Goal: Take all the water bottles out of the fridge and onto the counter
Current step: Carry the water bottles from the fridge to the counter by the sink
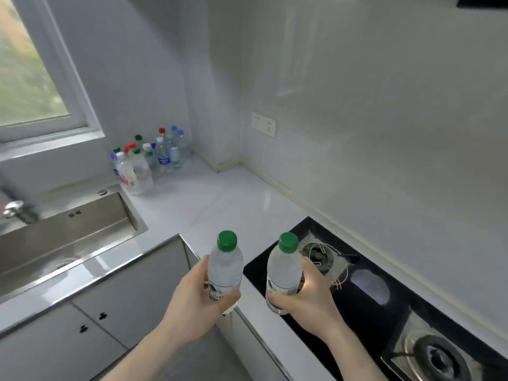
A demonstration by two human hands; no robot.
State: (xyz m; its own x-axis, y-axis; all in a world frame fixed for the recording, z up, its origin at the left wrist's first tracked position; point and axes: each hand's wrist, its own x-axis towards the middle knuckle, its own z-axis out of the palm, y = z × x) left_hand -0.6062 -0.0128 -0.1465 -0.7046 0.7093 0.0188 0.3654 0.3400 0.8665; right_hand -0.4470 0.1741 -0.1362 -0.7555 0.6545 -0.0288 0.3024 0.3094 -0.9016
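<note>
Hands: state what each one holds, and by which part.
Left hand grips a green-capped water bottle around its lower body; right hand grips a second one likewise.

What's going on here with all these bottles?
A person stands at a kitchen counter holding two green-capped water bottles upright, one in the left hand and one in the right hand. The left bottle is above the counter's edge, the right bottle above the black gas hob. A cluster of bottles with mixed cap colours already stands in the far corner, beside the steel sink. The two held bottles are not yet set down.
</note>
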